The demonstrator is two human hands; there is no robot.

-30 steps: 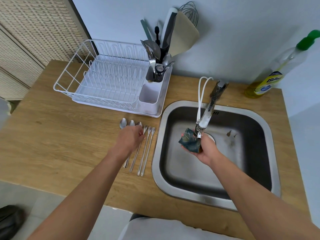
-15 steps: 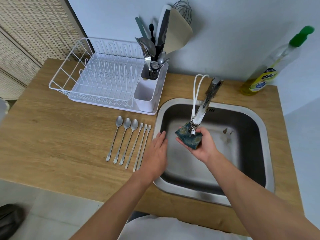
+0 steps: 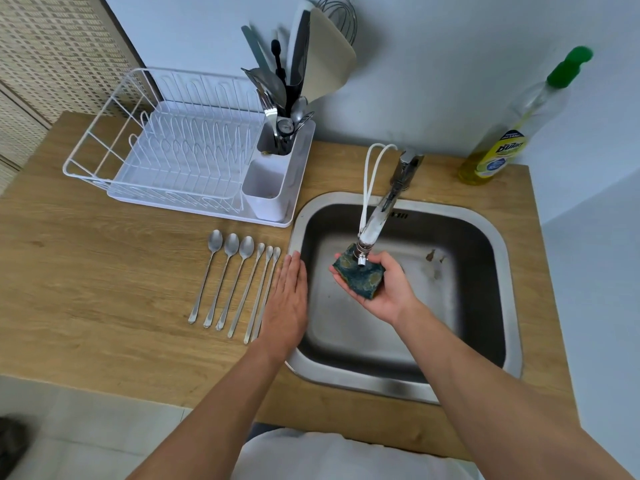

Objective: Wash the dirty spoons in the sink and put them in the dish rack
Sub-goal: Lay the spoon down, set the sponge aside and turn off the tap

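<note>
Your right hand (image 3: 382,289) cups a sponge (image 3: 360,273) under the faucet (image 3: 372,226), your flat left hand (image 3: 287,303) beside six unwashed spoons (image 3: 239,282); washing seems unstarted.

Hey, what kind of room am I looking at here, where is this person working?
Most likely a small home kitchen, at the washing-up spot. A steel sink with a tap is set into a wooden counter, a white dish rack stands beside it, and a bottle of dish soap sits by the wall.
</note>
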